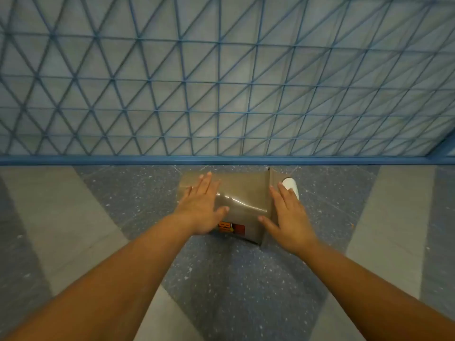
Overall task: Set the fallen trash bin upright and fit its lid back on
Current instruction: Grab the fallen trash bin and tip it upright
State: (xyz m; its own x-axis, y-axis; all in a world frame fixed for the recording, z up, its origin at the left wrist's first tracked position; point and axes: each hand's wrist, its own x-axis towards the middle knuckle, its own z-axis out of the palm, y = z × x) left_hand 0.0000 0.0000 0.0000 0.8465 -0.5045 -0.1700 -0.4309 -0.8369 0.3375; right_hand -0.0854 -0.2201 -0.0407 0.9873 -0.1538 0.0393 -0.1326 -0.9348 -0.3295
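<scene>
A brownish-grey trash bin [242, 195] lies on its side on the floor, close to a blue fence. It has an orange and red label [231, 228] near its front edge. Its open mouth [273, 183] faces right, and something white [290, 187] shows there. My left hand [200, 207] is spread flat over the bin's left part, fingers apart. My right hand [289, 217] is spread over the bin's right rim, next to the white thing. Whether either hand touches the bin I cannot tell. No separate lid shows.
A blue mesh fence [221, 82] with a thick bottom rail [221, 160] stands right behind the bin. The floor [234, 279] is speckled dark grey, with lighter grey bands [56, 217] at left and right.
</scene>
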